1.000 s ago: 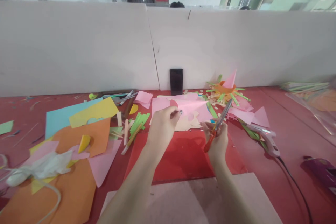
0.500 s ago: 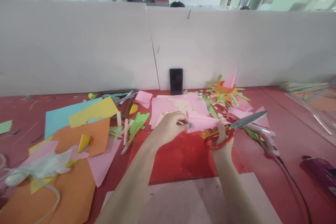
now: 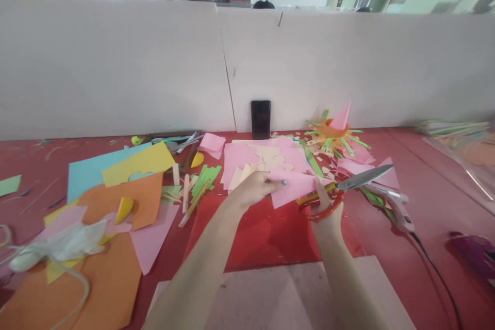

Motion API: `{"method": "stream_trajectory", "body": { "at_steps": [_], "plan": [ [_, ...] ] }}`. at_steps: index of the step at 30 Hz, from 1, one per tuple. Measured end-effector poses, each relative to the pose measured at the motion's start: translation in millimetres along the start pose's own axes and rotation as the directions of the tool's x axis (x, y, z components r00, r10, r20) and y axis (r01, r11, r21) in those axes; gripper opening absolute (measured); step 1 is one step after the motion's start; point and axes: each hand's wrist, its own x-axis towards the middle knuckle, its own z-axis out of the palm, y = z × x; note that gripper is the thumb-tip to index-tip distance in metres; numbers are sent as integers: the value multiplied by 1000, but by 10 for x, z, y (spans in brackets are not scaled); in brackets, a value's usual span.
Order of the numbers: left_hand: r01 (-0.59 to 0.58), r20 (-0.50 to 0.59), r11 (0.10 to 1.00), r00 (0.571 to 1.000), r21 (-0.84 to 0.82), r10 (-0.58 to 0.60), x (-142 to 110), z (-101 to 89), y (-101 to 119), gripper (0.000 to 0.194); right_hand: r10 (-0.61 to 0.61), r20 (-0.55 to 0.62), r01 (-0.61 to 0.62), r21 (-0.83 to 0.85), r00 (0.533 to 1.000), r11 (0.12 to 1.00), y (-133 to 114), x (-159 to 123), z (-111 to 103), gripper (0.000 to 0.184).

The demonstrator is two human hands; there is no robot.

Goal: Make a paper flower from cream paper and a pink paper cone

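A piece of pink paper (image 3: 293, 185), narrowing toward the right, is held above a red sheet (image 3: 270, 237). My left hand (image 3: 257, 188) pinches its wide left end, thumb in front. Around the handles of a pair of scissors (image 3: 359, 179), my right hand (image 3: 325, 206) is closed, and its fingertips also touch the paper's narrow end. The scissor blades point right, away from the paper, and look closed. The red and yellow handles partly cover the right palm. Behind the hands lie pink sheets (image 3: 237, 157) with pale round discs (image 3: 268, 153) on them.
A black phone (image 3: 261, 119) leans against the white partition (image 3: 154, 67). At right are a paper craft with a pink cone (image 3: 341, 117), a corded glue gun (image 3: 398, 209) and a purple object (image 3: 474, 255). Orange sheets (image 3: 93, 278), green strips (image 3: 207, 179) and a white cable (image 3: 83, 289) lie left.
The pink paper has turned between my hands, its wide end now hanging lower and more spread. My left hand has shifted slightly right. The scissors have hardly moved.
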Motion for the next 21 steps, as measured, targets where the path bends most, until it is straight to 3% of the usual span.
{"method": "stream_trajectory", "body": {
  "at_steps": [3,7,11,16,21],
  "plan": [
    [-17,-21,994,1000,-110,15,23,-41,-25,29,-6,16,6,45,1000,999,55,13,-21,30],
    [-104,-179,969,982,-223,64,16,-67,37,30,19,5,-19,72,1000,997,152,46,-57,32],
    [-216,-301,965,940,-151,163,24,-36,76,33,-31,50,28,59,998,998,204,50,-71,34],
    [-230,-369,972,909,-53,194,27,-6,83,34,-73,113,69,33,991,997,227,32,-60,37],
    [-262,-337,965,909,-2,246,28,-1,74,31,-45,147,26,130,988,991,213,30,-4,43]
  ]
}}
